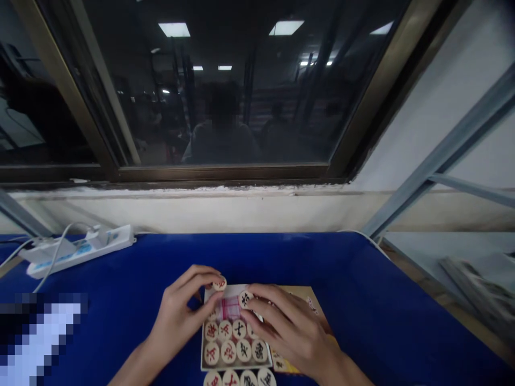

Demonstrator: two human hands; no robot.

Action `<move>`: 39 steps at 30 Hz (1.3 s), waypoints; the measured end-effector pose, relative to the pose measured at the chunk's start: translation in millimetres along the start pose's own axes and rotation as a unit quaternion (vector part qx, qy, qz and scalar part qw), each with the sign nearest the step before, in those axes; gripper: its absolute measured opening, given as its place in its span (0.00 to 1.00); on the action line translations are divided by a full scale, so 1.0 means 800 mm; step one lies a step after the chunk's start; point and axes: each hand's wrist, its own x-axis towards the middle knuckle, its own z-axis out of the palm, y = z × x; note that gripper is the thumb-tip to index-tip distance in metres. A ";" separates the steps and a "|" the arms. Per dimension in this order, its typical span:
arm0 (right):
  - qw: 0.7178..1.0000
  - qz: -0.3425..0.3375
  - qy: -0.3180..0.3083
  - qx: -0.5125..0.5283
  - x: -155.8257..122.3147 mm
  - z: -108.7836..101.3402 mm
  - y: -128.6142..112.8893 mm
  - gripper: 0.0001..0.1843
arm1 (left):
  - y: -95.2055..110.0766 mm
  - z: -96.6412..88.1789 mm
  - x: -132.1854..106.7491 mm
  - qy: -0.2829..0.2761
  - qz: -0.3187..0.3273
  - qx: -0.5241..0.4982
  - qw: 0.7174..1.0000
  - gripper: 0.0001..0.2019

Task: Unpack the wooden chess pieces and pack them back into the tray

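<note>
A white tray (pixel 203 348) lies on the blue table (pixel 346 300), filled with several round pale chess pieces (pixel 228 351) bearing red or black characters. My left hand (pixel 179 311) pinches one red-marked piece (pixel 219 283) at the tray's far left corner. My right hand (pixel 287 327) rests over the tray's right side and grips a black-marked piece (pixel 244 298) between thumb and fingertips. A pink-checked patch (pixel 230 308) shows between the two hands. More pieces (pixel 240 378) lie in a row at the bottom edge.
A white power strip (pixel 76 249) with cables lies at the table's far left. A tan board or box lid (pixel 311 305) sits under my right hand. A dark window (pixel 217 91) reflects a seated person. A blurred patch (pixel 38 338) covers the lower left.
</note>
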 end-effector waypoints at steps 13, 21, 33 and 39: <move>0.998 0.023 -0.018 0.051 -0.001 -0.001 -0.009 0.03 | 0.012 0.010 -0.025 0.011 -0.001 -0.042 0.999 0.05; 0.985 0.092 -0.036 0.144 -0.007 0.004 -0.004 0.05 | 0.008 0.003 -0.020 -0.024 0.003 -0.052 0.998 0.06; 0.972 0.102 -0.066 0.199 -0.004 0.010 0.005 0.06 | 0.010 0.004 -0.019 -0.088 -0.009 -0.061 0.994 0.02; 0.973 0.101 -0.072 0.197 -0.010 0.007 0.008 0.08 | 0.014 0.006 -0.020 -0.071 -0.005 -0.072 0.995 0.05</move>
